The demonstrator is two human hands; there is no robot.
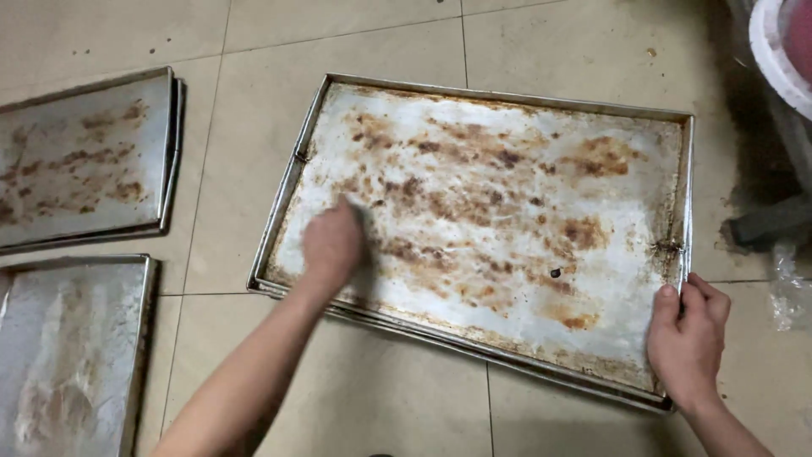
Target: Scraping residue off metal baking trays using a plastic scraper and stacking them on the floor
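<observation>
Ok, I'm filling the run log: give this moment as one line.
left hand: blurred, on stained baking tray | right hand: grips tray's corner | tray on tiled floor

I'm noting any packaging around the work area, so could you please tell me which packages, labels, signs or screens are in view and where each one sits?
No labels, signs or screens show.
Plastic wrap: crumpled clear film on the floor at the right edge, beyond the big tray; whether it is a package cannot be told.
Tub: round, white rim with pink inside, top right corner, cut off by the frame; no label visible.
</observation>
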